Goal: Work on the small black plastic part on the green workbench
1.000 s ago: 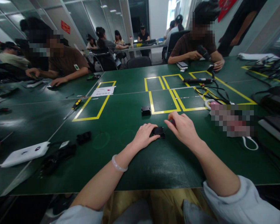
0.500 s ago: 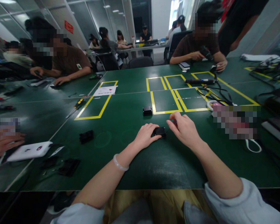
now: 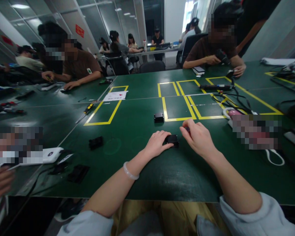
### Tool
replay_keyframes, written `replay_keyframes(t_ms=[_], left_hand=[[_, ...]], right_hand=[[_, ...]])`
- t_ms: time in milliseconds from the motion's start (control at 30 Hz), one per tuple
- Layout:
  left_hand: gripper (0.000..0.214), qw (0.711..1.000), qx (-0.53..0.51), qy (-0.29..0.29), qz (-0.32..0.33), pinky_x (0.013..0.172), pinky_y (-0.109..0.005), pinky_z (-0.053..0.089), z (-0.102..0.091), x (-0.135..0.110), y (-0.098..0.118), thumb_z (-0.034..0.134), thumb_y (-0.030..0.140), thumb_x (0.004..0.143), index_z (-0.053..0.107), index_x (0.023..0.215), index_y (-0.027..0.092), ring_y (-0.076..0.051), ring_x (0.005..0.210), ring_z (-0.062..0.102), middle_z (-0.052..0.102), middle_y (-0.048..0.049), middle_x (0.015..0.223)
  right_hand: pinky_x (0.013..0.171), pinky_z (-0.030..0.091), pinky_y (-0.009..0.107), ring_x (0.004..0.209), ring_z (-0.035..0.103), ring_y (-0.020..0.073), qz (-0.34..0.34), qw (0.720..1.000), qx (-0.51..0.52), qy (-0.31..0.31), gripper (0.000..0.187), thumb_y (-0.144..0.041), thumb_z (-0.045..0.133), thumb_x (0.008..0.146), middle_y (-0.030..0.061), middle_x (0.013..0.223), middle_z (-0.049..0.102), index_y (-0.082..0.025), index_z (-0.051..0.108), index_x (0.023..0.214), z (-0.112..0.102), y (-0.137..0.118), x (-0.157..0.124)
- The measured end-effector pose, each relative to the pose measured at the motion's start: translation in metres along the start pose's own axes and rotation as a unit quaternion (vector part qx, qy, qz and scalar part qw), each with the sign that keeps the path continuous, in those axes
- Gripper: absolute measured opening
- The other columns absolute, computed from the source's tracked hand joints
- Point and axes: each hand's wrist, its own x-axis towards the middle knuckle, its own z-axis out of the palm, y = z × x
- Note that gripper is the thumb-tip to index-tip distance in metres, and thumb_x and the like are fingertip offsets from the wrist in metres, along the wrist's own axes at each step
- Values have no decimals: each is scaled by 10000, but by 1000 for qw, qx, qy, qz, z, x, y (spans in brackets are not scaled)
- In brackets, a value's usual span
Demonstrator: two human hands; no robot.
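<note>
From here I judge the black box [image 3: 172, 140], on the near middle of the table [image 3: 184, 183], light, stiff and perhaps slick, best held by its sides, as my left hand [image 3: 158, 143] pinches its left end and my right hand [image 3: 199, 136] curls, its grip unclear.

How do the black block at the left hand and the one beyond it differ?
The near block is held by the left hand; the far block is touched by no hand. The near block is partly covered by that hand; the far block is uncovered. The far block sits beside yellow tape; the near block is closer to the camera. Both are black.
</note>
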Motion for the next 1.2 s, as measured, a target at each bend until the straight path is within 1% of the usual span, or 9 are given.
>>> replay_keyframes(t_ms=[100, 300, 433, 500, 600, 733, 933, 1133, 1200], left_hand=[[376, 1000, 0, 2, 2, 817, -350, 409, 1, 0, -1, 570, 472, 868, 516, 1139, 217, -228, 954, 521, 587, -43, 1056], [380, 1000, 1, 4, 3, 817, -345, 406, 2, 0, -2, 573, 468, 867, 511, 1144, 216, -223, 953, 517, 585, -39, 1049], [385, 1000, 4, 3, 5, 819, -343, 405, 3, 1, -2, 569, 476, 867, 514, 1144, 215, -221, 946, 517, 585, -39, 1051], [391, 1000, 5, 4, 8, 829, -343, 404, 3, 1, -2, 568, 482, 867, 514, 1148, 214, -221, 954, 515, 582, -40, 1060], [394, 1000, 6, 8, 12, 830, -340, 405, 3, 1, -3, 563, 485, 869, 512, 1151, 215, -220, 958, 514, 580, -40, 1062], [390, 1000, 8, 8, 12, 827, -338, 405, 3, 1, -3, 563, 482, 870, 513, 1150, 216, -219, 950, 516, 581, -39, 1053], [386, 1000, 5, 8, 9, 818, -337, 405, 3, 1, -2, 573, 475, 866, 515, 1145, 214, -220, 946, 518, 582, -39, 1050], [383, 1000, 3, 7, 11, 822, -341, 404, 3, 1, -3, 568, 475, 869, 517, 1143, 212, -222, 953, 519, 581, -45, 1051], [382, 1000, 4, 7, 10, 817, -341, 404, 3, 1, -3, 567, 475, 869, 518, 1142, 212, -223, 949, 520, 581, -45, 1047]], right_hand=[[646, 324, 280, 620, 493, 165, 6, 1000, -5, 1, 224, -364, 367, 945, 31, 735, 612, -197, 494, 869, 0, -1, 1], [653, 313, 286, 596, 479, 161, 6, 1000, -16, -10, 183, -276, 345, 936, 30, 712, 600, -177, 495, 904, -2, -3, 2], [660, 318, 280, 628, 495, 165, 7, 1000, -10, -12, 226, -365, 367, 941, 25, 709, 596, -184, 497, 902, -2, -2, 2], [660, 318, 278, 633, 499, 164, 8, 1000, -16, -9, 234, -375, 367, 942, 29, 721, 601, -187, 496, 891, -1, -1, 1], [655, 315, 276, 616, 494, 155, 8, 1000, -20, -10, 196, -309, 347, 945, 28, 736, 605, -184, 490, 896, 1, 0, 1], [646, 313, 276, 616, 500, 157, 13, 1000, -15, -14, 130, -259, 381, 916, 20, 729, 598, -177, 481, 932, 1, -1, 1], [645, 311, 274, 630, 504, 165, 14, 999, -33, -26, 206, -358, 387, 938, 21, 715, 607, -188, 490, 884, -1, -2, 3], [662, 323, 270, 632, 511, 166, 8, 999, -45, -22, 116, -254, 410, 910, 24, 733, 616, -172, 490, 929, -2, -2, 3], [670, 325, 272, 642, 517, 168, 6, 999, -43, -22, 118, -254, 418, 905, 24, 742, 620, -168, 488, 946, -3, -2, 2]])
